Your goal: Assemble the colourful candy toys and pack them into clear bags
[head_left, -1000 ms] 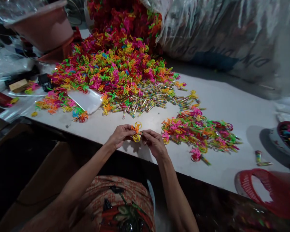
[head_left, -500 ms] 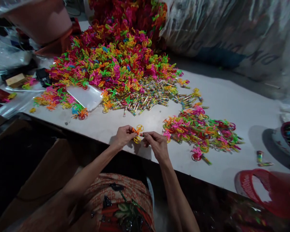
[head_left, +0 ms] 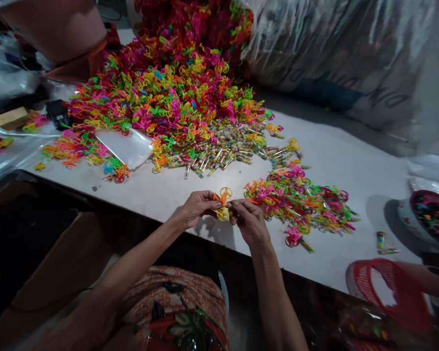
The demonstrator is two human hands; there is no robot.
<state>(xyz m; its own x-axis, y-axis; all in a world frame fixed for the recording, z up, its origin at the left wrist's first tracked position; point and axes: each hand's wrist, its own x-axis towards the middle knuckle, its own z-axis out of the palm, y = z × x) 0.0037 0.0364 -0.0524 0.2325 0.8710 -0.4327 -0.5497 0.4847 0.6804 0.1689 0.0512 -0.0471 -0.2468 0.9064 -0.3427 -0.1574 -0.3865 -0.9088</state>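
A small orange and yellow plastic toy piece with two ring-shaped wheels [head_left: 223, 202] sits just below the middle of the frame, pinched between both hands above the near edge of the white tabletop [head_left: 351, 161]. The left hand [head_left: 196, 208] comes in from the lower left with its fingertips closed on the piece's left side; the right hand [head_left: 249, 223] meets it from the lower right, thumb and forefinger closed on the piece's right end, the other fingers curled under. Whether a second small part is between the right fingers is too small to tell.

Just right of the hands lies a loose heap of pink, green, orange and yellow plastic pieces [head_left: 300, 200]. A far larger mound of the same bright pieces [head_left: 168, 97] fills the upper middle of the frame, spilling from a clear plastic sack [head_left: 344, 53] at the upper right. Along the mound's near edge lie many small clear tubes with coloured contents [head_left: 223, 153], and a flat clear plastic bag [head_left: 126, 148] rests at its left. A red plastic mesh basket [head_left: 388, 292] sits at the lower right, and a bowl holding coloured bits [head_left: 431, 214] is at the right edge.
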